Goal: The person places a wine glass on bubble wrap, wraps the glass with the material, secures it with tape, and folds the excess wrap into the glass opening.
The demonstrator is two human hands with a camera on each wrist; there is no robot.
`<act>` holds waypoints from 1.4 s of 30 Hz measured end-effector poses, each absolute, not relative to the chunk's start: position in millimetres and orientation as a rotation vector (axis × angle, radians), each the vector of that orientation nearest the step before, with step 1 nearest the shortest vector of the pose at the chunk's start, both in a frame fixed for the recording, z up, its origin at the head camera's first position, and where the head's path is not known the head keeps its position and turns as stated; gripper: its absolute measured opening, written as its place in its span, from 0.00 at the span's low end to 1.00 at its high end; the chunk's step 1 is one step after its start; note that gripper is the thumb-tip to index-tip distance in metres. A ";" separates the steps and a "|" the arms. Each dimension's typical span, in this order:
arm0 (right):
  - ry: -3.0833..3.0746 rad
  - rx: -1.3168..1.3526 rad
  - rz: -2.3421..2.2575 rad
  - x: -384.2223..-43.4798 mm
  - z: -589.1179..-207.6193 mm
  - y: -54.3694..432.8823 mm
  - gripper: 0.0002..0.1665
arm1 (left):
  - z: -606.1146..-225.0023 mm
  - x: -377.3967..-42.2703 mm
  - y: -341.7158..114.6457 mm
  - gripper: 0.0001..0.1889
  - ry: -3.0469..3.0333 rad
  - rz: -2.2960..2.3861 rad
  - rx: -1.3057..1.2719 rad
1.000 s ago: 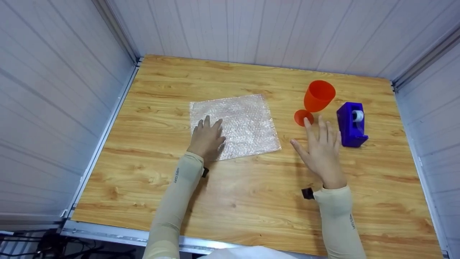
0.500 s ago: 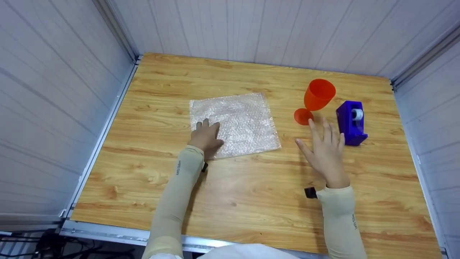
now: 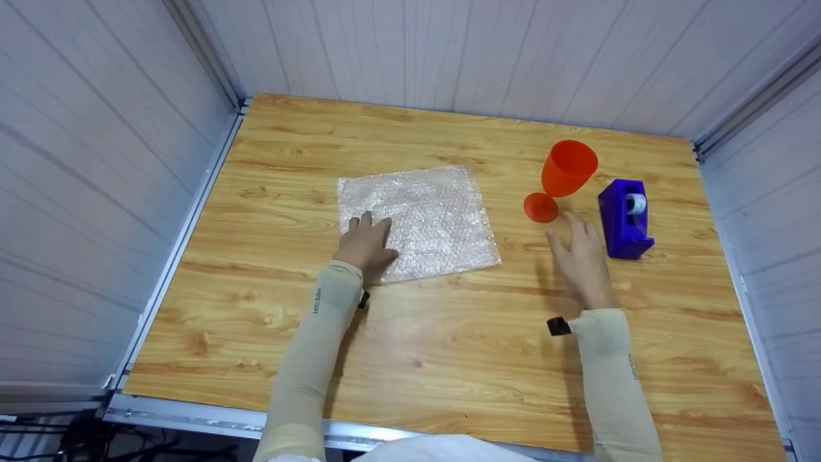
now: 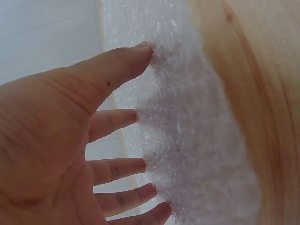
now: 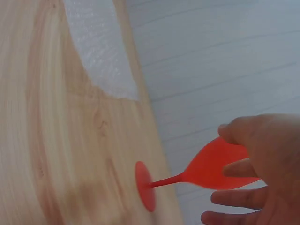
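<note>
One red goblet [image 3: 566, 176] stands upright, upper right of frame; I see the right hand [image 3: 582, 264] nearer, below it, unclenched; the left hand [image 3: 363, 246], also unclenched, touches bubble wrap [image 3: 437, 218].

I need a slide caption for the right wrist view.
Right hand near an upright red goblet, bubble wrap on the wooden table.

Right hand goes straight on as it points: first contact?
Likely the red goblet, just ahead of the right hand; depth is unclear, so which part comes first is hard to tell.
</note>
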State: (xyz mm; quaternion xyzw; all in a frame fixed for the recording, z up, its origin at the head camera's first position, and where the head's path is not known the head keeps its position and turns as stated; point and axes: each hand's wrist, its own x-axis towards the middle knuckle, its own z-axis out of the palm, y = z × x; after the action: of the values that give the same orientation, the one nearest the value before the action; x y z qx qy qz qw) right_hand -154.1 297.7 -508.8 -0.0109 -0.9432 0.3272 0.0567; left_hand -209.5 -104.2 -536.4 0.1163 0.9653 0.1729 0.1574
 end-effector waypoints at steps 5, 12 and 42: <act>-2.766 -0.147 1.157 -180.2 -523.7 307.3 0.29 | -534.8 -210.1 -105.2 0.38 2.753 0.481 0.331; -2.657 -0.324 1.369 -216.3 -544.2 312.5 0.26 | -532.0 -211.0 -105.7 0.39 2.719 0.467 0.316; -2.509 -0.132 1.474 -268.1 -560.7 306.2 0.16 | -532.2 -209.4 -103.7 0.40 2.780 0.484 0.295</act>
State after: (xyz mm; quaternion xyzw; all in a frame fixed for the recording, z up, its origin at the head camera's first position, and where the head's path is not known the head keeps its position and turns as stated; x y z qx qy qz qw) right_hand -268.1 306.2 -560.7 -0.0450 -0.8557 0.5027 0.1141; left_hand -209.4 -103.7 -532.2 0.1027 0.9685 0.1688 0.1518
